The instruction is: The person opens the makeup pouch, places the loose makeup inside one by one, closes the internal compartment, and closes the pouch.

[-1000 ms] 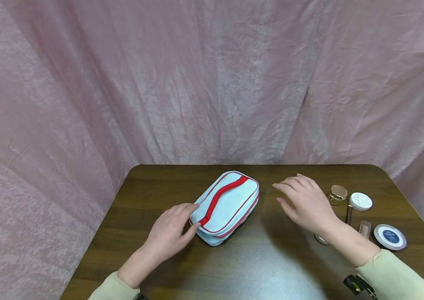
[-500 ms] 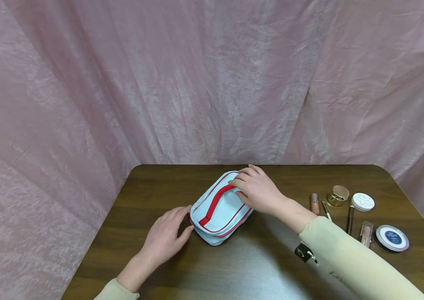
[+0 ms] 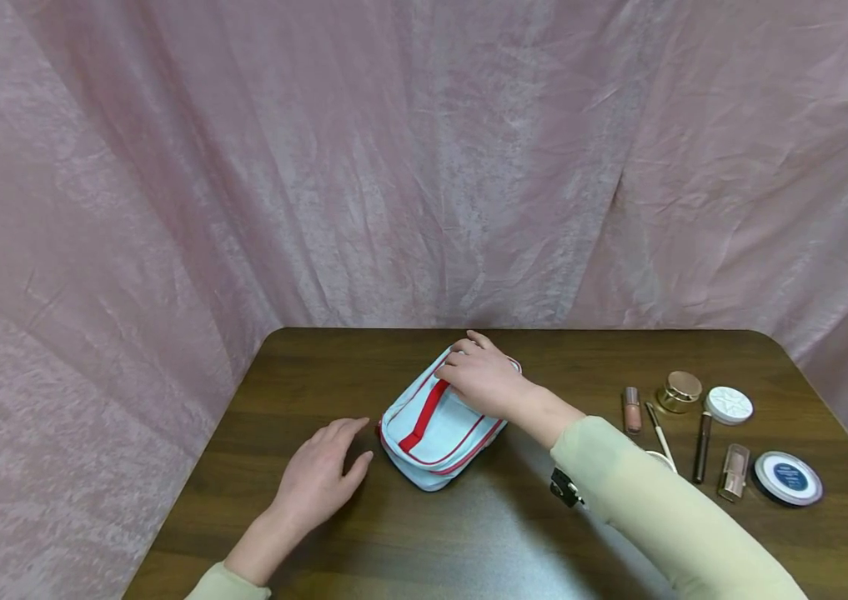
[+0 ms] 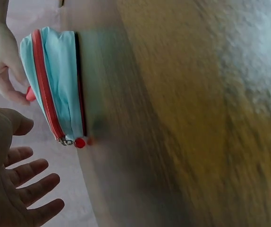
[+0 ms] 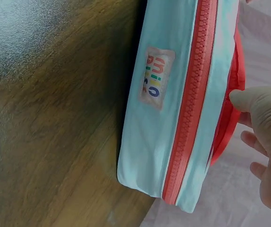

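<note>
A light blue zip pouch with red piping [image 3: 448, 433] lies slantwise on the wooden table. Its red carry strap [image 5: 234, 71] arches over the top, and my right hand [image 3: 485, 381] pinches that strap between thumb and fingers. Along the pouch's side runs a red zipper [image 5: 192, 109], fully closed where it shows, with a colourful lettered label [image 5: 156, 78] below it. My left hand [image 3: 314, 473] hovers beside the pouch's near left end, fingers relaxed and apart from it. A metal zipper pull with a red bead [image 4: 80, 143] hangs at that end.
At the right stand a lip gloss tube [image 3: 631, 412], a gold-lidded jar [image 3: 679, 391], a white round case [image 3: 729, 405], a thin brush [image 3: 659, 433], a dark pencil [image 3: 703, 450], a clear-capped tube [image 3: 735, 472] and a blue-labelled compact [image 3: 788, 478]. A pink curtain [image 3: 424, 167] hangs behind the table.
My right hand has come left from above the table onto the pouch's strap. My left hand has drawn back from the pouch's end, leaving a gap. The pouch stays in place.
</note>
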`<move>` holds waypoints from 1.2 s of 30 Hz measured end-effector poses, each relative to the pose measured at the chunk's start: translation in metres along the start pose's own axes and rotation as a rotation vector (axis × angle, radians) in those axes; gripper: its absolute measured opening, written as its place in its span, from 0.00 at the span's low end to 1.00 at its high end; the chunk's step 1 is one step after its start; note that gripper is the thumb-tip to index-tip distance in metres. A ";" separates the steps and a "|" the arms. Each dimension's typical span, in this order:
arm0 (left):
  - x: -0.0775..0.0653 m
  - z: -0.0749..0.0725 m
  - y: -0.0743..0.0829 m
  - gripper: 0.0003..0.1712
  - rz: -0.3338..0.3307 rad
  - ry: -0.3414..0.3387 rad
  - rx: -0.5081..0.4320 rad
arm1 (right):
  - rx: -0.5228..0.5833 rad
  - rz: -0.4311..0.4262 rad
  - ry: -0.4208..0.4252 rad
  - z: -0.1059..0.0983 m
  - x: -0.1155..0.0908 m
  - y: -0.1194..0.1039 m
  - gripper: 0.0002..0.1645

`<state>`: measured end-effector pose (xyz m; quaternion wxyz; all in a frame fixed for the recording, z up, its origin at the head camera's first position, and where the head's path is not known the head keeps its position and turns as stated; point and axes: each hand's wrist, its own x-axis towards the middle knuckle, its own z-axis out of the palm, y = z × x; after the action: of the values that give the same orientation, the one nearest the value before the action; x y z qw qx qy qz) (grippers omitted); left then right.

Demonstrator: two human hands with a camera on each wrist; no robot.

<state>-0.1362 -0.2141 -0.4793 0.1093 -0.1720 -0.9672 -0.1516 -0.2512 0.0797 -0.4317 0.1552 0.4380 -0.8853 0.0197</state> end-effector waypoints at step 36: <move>0.009 -0.002 0.011 0.30 0.030 -0.019 -0.019 | 0.120 0.148 0.055 -0.072 -0.060 0.044 0.05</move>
<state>-0.1403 -0.2024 -0.4724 0.1006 -0.1892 -0.9640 -0.1574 -0.2327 0.1651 -0.3768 0.1509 0.3793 -0.9078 0.0961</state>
